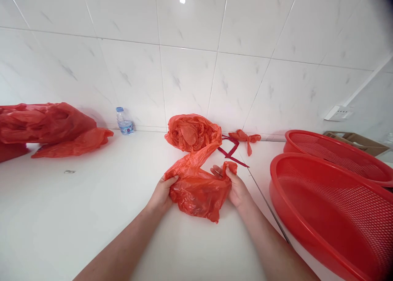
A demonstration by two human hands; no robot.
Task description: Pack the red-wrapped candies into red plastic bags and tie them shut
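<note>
Left hand (161, 194) and right hand (235, 186) both gripping a crumpled red plastic bag (198, 195), mid-tabletop (92, 215); thin film, so a tear possible from too hard a pull.

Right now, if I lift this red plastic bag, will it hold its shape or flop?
Likely flop: the red plastic bag creases and bunches between your left hand and right hand. It probably weighs little, since the film looks thin and partly see-through. Its glossy surface may slip in your grip.
</note>
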